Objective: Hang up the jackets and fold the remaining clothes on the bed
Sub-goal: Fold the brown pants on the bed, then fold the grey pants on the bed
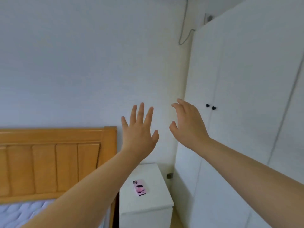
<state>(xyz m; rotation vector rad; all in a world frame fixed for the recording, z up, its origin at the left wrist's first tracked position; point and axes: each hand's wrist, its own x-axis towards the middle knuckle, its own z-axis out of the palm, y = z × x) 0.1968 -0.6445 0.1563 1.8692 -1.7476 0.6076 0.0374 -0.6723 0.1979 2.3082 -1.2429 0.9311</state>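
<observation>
At the far left, the bed (49,162) is mostly cut off by the picture's edge. Only its headboard of honey-coloured wood, with upright rounded panels, and a small corner of the quilted, pale lilac mattress (19,213) show. The rest of the sleeping surface lies out of view, partly behind the left forearm. Behind it, the wall (82,63) is plain, matt and white.

The left hand (139,134) is raised in front of the wall with its back to the camera, fingers straight and fanned apart, holding nothing. Below it, just beside the bed, stands a boxy white nightstand (156,203) with a smooth top. A phone (139,188) in a pink case lies flat on it; the dark pattern on the case is too blurred to read. A small dark fitting (170,175) sits low on the wall behind the nightstand, and I cannot tell what it is.

The right hand (189,124) is also raised, its fingers close together and loosely bent, empty. Whether it touches anything cannot be told. A thin grey cable (184,30) hangs down the wall above. On the right stands a tall white wardrobe (246,96) with smooth flat doors, closed, and two small dark round knobs (208,105). Its right side runs out of the picture.
</observation>
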